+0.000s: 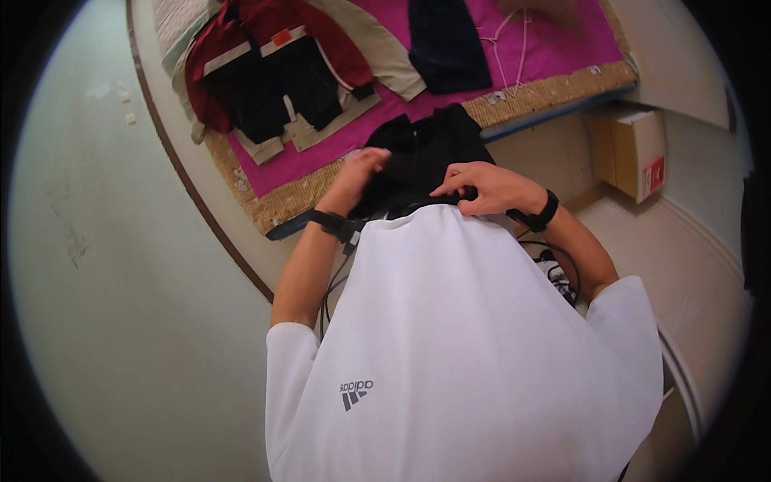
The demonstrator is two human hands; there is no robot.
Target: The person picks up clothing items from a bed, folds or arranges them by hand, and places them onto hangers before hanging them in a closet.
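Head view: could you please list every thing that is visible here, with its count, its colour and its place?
black garment: one, black, held up in front of the chest, over the near edge of the mat
red and black jacket: one, red, black and beige, lying on the cloth, upper left
dark folded garment: one, dark navy or black, on the cloth, top centre
beige garment: one, beige, between the jacket and the dark folded garment
clothes hanger: one, pale, on the cloth, top right
cloth: one, magenta, spread over the mat
mat: one, straw-coloured, woven
cardboard box: one, tan, on the floor at right
left hand: gripping the black garment
right hand: gripping the black garment
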